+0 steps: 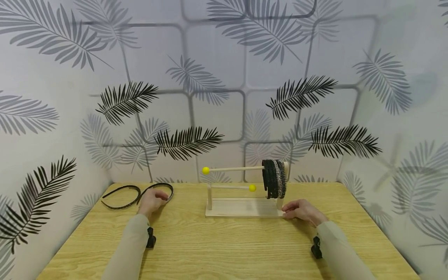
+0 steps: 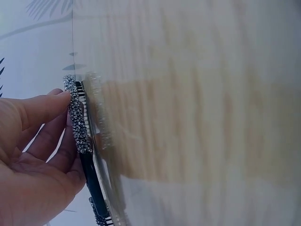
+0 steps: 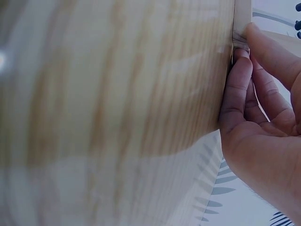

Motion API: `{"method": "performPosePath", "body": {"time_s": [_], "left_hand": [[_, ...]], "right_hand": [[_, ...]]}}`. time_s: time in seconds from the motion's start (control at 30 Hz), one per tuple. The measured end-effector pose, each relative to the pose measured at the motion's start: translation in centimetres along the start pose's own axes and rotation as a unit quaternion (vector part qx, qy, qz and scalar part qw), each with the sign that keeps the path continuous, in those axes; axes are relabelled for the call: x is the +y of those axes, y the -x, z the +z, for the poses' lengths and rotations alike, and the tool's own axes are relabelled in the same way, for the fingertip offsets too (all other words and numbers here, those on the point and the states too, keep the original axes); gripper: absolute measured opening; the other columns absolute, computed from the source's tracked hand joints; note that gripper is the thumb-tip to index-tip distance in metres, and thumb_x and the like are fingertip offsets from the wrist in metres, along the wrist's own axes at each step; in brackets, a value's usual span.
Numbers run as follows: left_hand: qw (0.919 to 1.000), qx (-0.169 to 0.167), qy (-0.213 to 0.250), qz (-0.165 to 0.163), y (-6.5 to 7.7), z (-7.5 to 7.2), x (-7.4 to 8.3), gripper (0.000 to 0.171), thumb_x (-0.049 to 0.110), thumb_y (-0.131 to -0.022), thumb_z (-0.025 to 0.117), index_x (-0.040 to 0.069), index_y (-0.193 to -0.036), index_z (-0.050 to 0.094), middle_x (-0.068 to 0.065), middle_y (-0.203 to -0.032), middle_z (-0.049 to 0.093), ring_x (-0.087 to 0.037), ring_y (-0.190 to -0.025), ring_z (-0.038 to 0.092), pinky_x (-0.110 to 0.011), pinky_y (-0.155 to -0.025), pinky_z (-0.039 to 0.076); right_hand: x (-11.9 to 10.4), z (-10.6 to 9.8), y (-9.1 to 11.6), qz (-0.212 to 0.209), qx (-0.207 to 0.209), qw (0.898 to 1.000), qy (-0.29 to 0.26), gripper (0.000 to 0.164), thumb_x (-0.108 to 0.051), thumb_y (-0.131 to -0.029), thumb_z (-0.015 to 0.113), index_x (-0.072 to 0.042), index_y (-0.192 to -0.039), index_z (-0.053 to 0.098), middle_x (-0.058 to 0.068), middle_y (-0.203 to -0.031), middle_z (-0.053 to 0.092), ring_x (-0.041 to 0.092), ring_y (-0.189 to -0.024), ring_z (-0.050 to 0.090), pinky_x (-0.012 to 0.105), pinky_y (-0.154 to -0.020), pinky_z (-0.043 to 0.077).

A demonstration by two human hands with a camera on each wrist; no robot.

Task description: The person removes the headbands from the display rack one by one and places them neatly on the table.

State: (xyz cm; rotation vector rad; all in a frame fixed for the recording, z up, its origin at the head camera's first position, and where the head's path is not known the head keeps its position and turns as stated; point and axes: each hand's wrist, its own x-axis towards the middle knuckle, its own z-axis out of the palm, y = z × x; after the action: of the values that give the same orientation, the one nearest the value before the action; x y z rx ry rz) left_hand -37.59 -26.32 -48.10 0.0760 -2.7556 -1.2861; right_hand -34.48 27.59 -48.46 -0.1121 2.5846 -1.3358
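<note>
My left hand [image 1: 151, 200] pinches a dark headband [image 1: 172, 189] that lies on the table at the left. In the left wrist view the thumb presses on its sparkly stone-covered band [image 2: 77, 117], and comb-like teeth show along the inner side. At the right, my right hand [image 1: 302, 211] grips the end of a wooden stand's base [image 1: 243, 208] between thumb and fingers. Several black and silvery headbands [image 1: 274, 179] hang together at the right end of the stand's upper rod [image 1: 238, 168].
Another dark headband [image 1: 120, 208] lies left of the left hand. Yellow balls cap the left end of the upper rod and the right end of the shorter lower rod [image 1: 229, 187]. Patterned walls [image 1: 224, 116] enclose the wood-grain table [image 1: 217, 249] behind and at both sides.
</note>
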Motion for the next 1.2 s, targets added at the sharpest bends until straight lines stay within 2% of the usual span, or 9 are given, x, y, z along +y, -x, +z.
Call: {"method": "performPosePath", "body": {"time_s": [0.27,0.73,0.93,1.2], "left_hand": [[0.9999,0.001,-0.006,-0.01,-0.27,0.24,0.17,0.015,-0.002,-0.086,0.07,-0.002,-0.1,0.074,-0.02,-0.107,0.068,-0.038,-0.104,0.06,-0.049,-0.088,0.05],[0.9995,0.017,-0.028,-0.003,-0.54,0.75,0.63,0.014,-0.002,-0.087,0.069,-0.002,-0.1,0.074,-0.021,-0.106,0.069,-0.038,-0.1,0.062,-0.047,-0.084,0.052],[0.9998,0.016,-0.01,-0.008,-0.49,0.61,0.84,0.018,0.001,-0.09,0.066,-0.002,-0.106,0.072,-0.021,-0.111,0.068,-0.038,-0.102,0.062,-0.047,-0.084,0.053],[0.999,0.03,0.024,0.022,-0.65,0.49,0.82,0.023,0.012,-0.093,0.066,0.001,-0.112,0.072,-0.018,-0.108,0.071,-0.034,-0.1,0.065,-0.046,-0.086,0.053]], "right_hand": [[-0.06,0.04,-0.02,0.007,0.008,1.0,0.013,0.026,-0.009,-0.084,0.077,0.001,-0.107,0.071,0.01,-0.102,0.069,0.017,-0.088,0.06,0.03,-0.078,0.05],[-0.27,-0.05,0.07,0.014,0.011,1.0,0.013,0.025,-0.009,-0.083,0.078,0.001,-0.105,0.071,0.01,-0.102,0.069,0.017,-0.088,0.059,0.026,-0.075,0.048],[-0.3,0.0,0.11,0.016,0.01,1.0,0.013,0.024,-0.009,-0.084,0.077,0.001,-0.105,0.071,0.009,-0.101,0.069,0.016,-0.087,0.058,0.027,-0.075,0.048],[-0.1,0.0,-0.05,0.008,0.006,1.0,0.011,0.024,-0.009,-0.084,0.077,0.001,-0.105,0.071,0.007,-0.098,0.07,0.014,-0.085,0.059,0.026,-0.075,0.049]]}}
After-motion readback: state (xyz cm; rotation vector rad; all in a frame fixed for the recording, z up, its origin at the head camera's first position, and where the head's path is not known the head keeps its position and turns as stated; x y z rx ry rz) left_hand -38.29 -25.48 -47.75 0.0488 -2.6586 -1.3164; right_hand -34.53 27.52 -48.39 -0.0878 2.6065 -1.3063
